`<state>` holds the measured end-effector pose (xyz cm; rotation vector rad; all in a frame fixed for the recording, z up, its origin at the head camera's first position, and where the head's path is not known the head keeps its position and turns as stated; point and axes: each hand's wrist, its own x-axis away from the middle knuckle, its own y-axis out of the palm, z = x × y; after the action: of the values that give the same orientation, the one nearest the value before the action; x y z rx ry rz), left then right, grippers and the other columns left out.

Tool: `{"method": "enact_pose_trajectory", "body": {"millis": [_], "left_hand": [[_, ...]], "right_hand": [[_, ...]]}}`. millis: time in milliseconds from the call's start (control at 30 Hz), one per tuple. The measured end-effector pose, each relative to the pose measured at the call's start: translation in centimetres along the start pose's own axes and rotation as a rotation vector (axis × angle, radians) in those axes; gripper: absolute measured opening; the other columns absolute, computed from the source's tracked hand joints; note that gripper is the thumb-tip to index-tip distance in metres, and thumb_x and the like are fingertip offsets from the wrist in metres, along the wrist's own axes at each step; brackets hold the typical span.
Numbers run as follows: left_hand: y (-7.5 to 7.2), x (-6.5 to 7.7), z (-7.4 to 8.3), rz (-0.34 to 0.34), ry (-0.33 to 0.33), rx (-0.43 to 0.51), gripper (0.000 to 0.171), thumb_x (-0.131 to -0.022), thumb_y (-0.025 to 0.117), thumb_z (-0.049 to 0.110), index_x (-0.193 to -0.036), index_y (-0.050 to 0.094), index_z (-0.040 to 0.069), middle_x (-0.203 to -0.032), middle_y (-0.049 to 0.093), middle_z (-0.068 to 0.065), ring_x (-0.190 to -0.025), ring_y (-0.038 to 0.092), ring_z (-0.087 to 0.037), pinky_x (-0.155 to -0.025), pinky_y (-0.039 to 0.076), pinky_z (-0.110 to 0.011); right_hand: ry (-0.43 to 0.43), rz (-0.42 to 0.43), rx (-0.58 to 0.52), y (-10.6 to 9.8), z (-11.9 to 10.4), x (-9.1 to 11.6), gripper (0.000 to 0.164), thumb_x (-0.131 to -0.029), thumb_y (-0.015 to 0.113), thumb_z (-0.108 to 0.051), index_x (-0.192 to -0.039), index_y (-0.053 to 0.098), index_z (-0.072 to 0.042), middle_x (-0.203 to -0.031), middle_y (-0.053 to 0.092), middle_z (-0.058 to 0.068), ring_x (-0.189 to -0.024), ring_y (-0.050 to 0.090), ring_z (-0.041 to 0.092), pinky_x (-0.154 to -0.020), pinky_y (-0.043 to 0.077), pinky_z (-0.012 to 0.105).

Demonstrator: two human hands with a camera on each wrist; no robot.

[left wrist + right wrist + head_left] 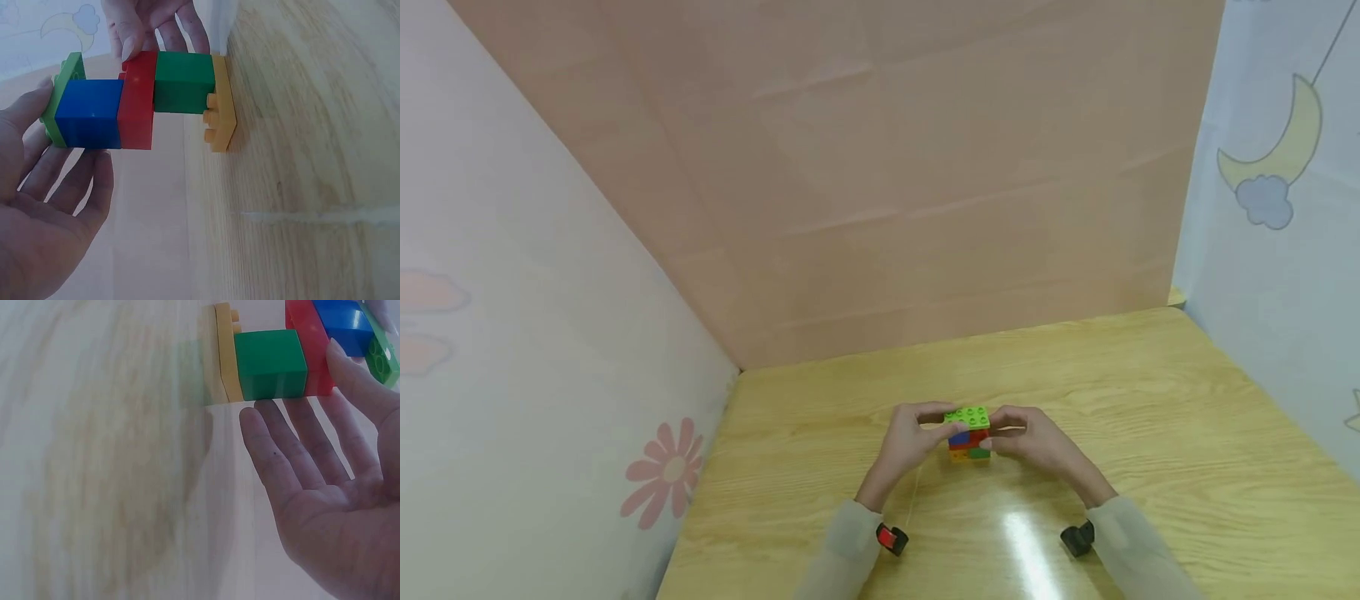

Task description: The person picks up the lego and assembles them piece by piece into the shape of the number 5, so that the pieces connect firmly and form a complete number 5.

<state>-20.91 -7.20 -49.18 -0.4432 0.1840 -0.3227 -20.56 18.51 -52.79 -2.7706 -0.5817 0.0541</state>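
Observation:
A stack of building bricks stands upright on the table between both hands. From the bottom it has a yellow-orange plate (226, 106), a green brick (185, 82), a red brick (137, 103), a blue brick (89, 114) and a light green studded plate (973, 417) on top. My left hand (906, 437) holds the light green plate at the top, thumb on one side and fingers round the blue brick's side. From the right, my right hand (1037, 437) pinches the red brick, thumb in front and fingertips behind.
The wooden table (805, 467) meets a pinkish-brown covered wall (925, 208) at the back. Pale walls with a flower print (673, 468) and a moon print (1303, 133) stand left and right. Black camera mounts (1078, 540) sit at both wrists.

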Motion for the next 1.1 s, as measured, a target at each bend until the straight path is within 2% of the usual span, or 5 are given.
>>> {"method": "enact_pose_trajectory", "body": {"millis": [133, 300, 533, 833, 1100], "left_hand": [[0.2, -0.1, 0.2, 0.005, -0.009, -0.024, 0.032, -0.093, 0.081, 0.043, -0.121, 0.080, 0.029, -0.128, 0.077, 0.006, -0.114, 0.072, -0.018, -0.086, 0.064, -0.031], [0.0, -0.3, 0.9, -0.008, -0.034, -0.086, 0.029, -0.092, 0.081, 0.045, -0.118, 0.081, 0.033, -0.126, 0.078, 0.007, -0.113, 0.074, -0.019, -0.085, 0.064, -0.031], [-0.2, -0.1, 1.5, -0.015, -0.030, -0.133, 0.031, -0.091, 0.082, 0.043, -0.119, 0.081, 0.029, -0.125, 0.078, 0.003, -0.108, 0.076, -0.018, -0.083, 0.065, -0.029], [-0.3, -0.2, 2.1, -0.036, -0.032, -0.193, 0.034, -0.093, 0.080, 0.042, -0.122, 0.080, 0.023, -0.127, 0.078, 0.002, -0.109, 0.076, -0.020, -0.085, 0.065, -0.032], [-0.7, -1.2, 3.0, -0.065, -0.038, -0.312, 0.032, -0.092, 0.082, 0.040, -0.118, 0.082, 0.023, -0.119, 0.080, 0.003, -0.095, 0.072, -0.010, -0.081, 0.062, -0.028]], "right_hand": [[0.000, -0.003, 0.006, -0.1, 0.1, 0.0, 0.032, -0.096, 0.079, -0.032, -0.121, 0.074, -0.012, -0.134, 0.070, 0.016, -0.130, 0.065, 0.042, -0.100, 0.061, 0.047], [-0.001, -0.002, -0.002, 0.0, 0.0, 0.0, 0.032, -0.096, 0.079, -0.032, -0.121, 0.074, -0.012, -0.133, 0.070, 0.015, -0.130, 0.065, 0.042, -0.099, 0.062, 0.045], [-0.017, -0.023, -0.016, 0.1, 0.2, 0.1, 0.035, -0.096, 0.078, -0.030, -0.123, 0.072, -0.007, -0.134, 0.068, 0.020, -0.127, 0.067, 0.043, -0.097, 0.063, 0.041], [-0.018, -0.031, -0.044, 0.0, 0.1, 0.2, 0.036, -0.097, 0.077, -0.028, -0.126, 0.071, -0.007, -0.136, 0.066, 0.021, -0.129, 0.065, 0.046, -0.098, 0.062, 0.045], [0.001, 0.003, -0.023, 0.0, 0.4, -0.1, 0.034, -0.095, 0.079, -0.031, -0.123, 0.073, -0.012, -0.133, 0.068, 0.016, -0.128, 0.066, 0.043, -0.098, 0.063, 0.041]]}}
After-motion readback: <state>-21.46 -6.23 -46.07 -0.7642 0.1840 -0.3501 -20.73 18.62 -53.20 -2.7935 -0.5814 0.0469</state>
